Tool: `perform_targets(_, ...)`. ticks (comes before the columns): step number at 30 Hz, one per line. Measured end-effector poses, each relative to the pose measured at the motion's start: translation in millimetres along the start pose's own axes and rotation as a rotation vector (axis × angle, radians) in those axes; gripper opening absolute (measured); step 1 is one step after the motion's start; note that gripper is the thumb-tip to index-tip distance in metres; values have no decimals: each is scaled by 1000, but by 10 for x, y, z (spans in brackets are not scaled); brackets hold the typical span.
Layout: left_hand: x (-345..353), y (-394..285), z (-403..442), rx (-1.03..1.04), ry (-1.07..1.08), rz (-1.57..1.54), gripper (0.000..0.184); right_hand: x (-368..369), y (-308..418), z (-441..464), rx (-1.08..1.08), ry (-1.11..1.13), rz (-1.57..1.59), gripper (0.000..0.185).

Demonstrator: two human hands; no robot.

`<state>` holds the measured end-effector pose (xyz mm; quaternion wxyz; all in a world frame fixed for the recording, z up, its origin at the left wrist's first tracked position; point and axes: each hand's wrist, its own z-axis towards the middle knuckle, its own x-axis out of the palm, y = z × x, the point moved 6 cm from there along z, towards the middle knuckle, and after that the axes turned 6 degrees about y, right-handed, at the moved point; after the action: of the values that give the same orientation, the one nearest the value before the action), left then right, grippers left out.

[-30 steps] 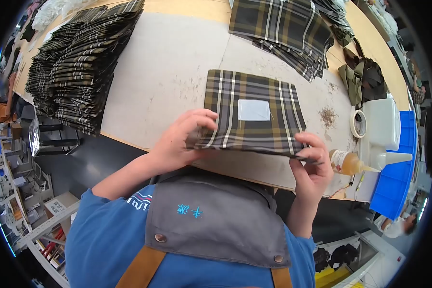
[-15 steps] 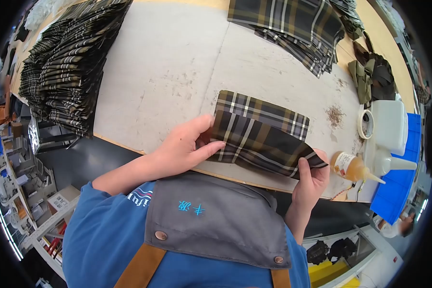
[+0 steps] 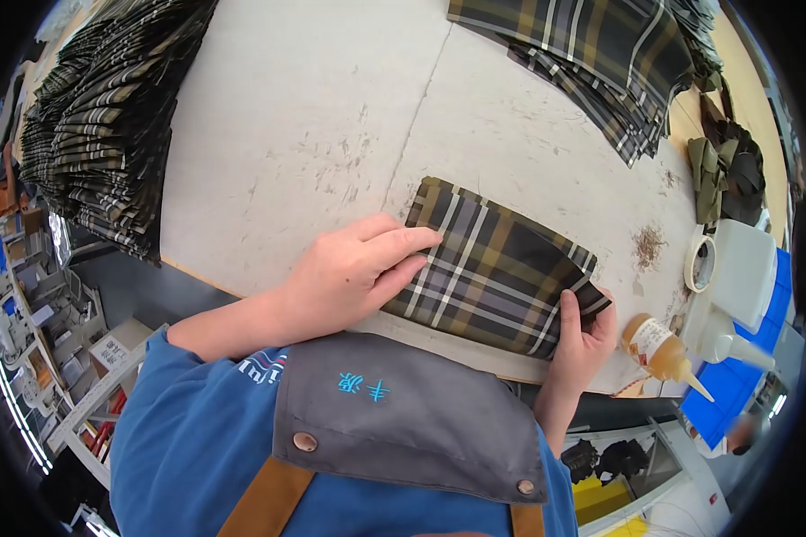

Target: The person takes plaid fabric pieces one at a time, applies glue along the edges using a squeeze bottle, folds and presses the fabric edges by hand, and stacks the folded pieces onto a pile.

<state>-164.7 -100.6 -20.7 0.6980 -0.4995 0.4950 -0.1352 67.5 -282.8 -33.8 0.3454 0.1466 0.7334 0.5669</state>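
A plaid cloth piece (image 3: 497, 268), dark with olive and white stripes, lies folded over at the table's near edge. My left hand (image 3: 354, 268) grips its left side, thumb and fingers bent together at the fold. At the right end, my right hand (image 3: 587, 336) pinches the cloth's corner between thumb and fingers, and the layers there stand slightly apart. The white patch is not visible on the side facing up.
Plaid cloth stacks stand on the table (image 3: 269, 116): a tall one (image 3: 107, 125) at left, another (image 3: 591, 54) at the top. At right are a tape roll (image 3: 700, 263), glue bottle (image 3: 658, 347), white container (image 3: 745, 268), blue tray (image 3: 716, 403) and thread scraps (image 3: 647, 243).
The cloth has been folded over toward me, covering the white patch, and now lies flatter. My left hand has moved inward over its left side. The view has shifted slightly.
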Motion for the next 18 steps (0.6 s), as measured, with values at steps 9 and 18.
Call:
perform_targets(9,2,2,13,-16,-26,26,32,-22,-59,23,-33,14,-160,18)
perform_targets(18,52,19,29,-47,10,9,35,-87,-7,3,-65,-40,-370,28)
